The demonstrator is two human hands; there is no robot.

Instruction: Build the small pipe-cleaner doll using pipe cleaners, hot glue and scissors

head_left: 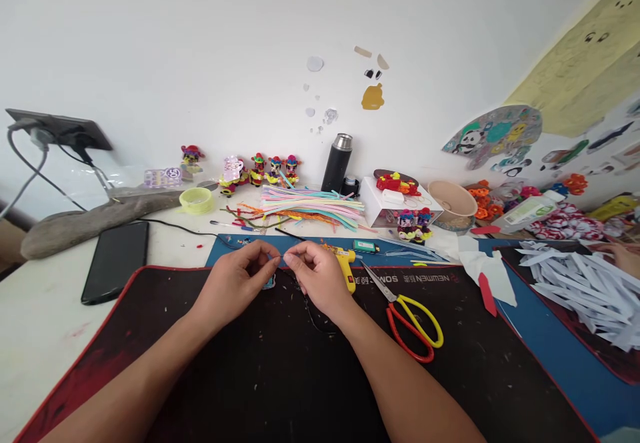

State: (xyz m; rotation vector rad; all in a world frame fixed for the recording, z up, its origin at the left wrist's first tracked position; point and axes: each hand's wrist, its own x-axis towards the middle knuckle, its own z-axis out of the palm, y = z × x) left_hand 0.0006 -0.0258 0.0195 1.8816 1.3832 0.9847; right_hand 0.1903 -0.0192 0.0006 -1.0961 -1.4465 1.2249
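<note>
Left hand (239, 279) and right hand (323, 276) both pinching a thin piece (281, 257), too small to identify; yellow tool (347, 268) partly hidden behind right hand.

A short, thin dark strand (282, 257) is pinched between both hands (237, 286) (323, 279).

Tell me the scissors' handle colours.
They have a red handle and a yellow handle, best seen in the head view.
</note>
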